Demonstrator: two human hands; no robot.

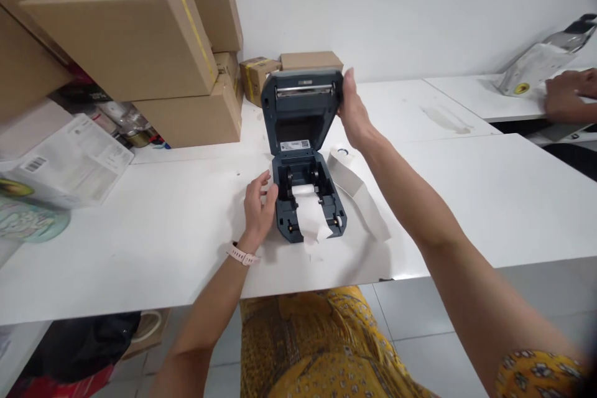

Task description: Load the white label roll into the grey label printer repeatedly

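A dark label printer stands on the white table with its lid raised. Inside it is a small white paper roll, and a strip of paper runs out over the front edge. My left hand touches the left side of the base, thumb and fingers apart. At the lid's right edge, my right hand grips with the thumb up; its other fingers are partly hidden behind the lid. Right of the printer lies another label roll with a long strip unrolled towards the front.
Cardboard boxes are stacked at the back left, with smaller ones behind the printer. A white box and a green container sit at the far left. Another person's hands are at the far right beside a white package.
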